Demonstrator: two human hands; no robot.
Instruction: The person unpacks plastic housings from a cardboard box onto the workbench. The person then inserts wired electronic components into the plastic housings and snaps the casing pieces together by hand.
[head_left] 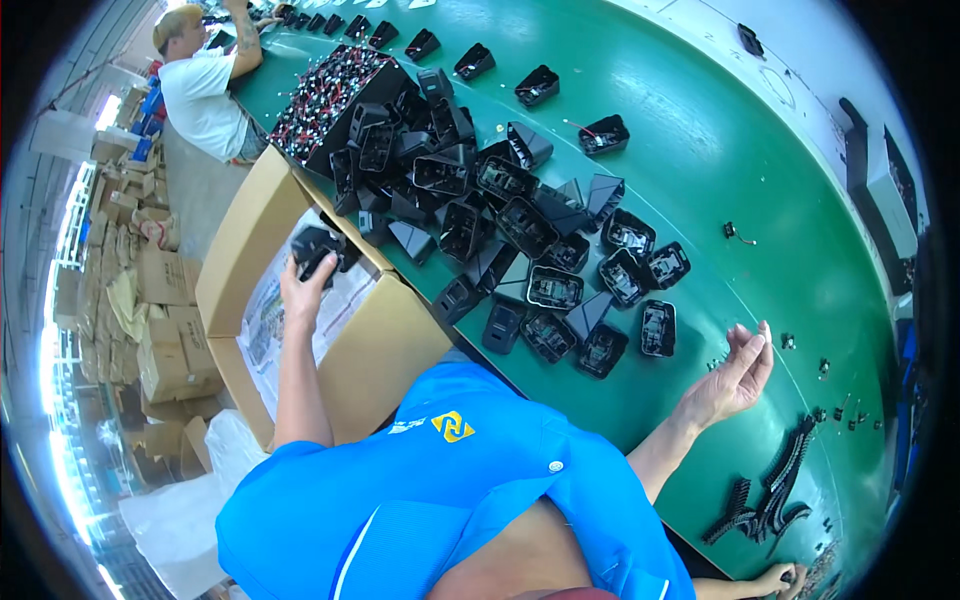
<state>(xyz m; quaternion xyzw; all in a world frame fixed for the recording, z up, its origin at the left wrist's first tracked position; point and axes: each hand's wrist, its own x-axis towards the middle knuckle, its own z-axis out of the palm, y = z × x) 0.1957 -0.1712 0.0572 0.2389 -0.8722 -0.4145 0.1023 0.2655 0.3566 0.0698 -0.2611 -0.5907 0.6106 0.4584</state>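
Well, the left grip (303,285) pinches a black casing (318,245) above an open carton (392,330); heaped casings (528,228) on the tabletop (690,120) stand between it and the right grip (735,378), half-curled, holding what, if anything, I can't tell

Left of centre, the left hand (302,290) grips a black case (314,243) over an open carton (238,240). At right, the right hand (733,378), fingers bunched, is over the green table (700,170). A pile (525,228) of similar cases spreads across the centre.

Green worktable (690,200), grey floor (198,195), piled brown cartons (175,355), bright light (62,470) down the left side
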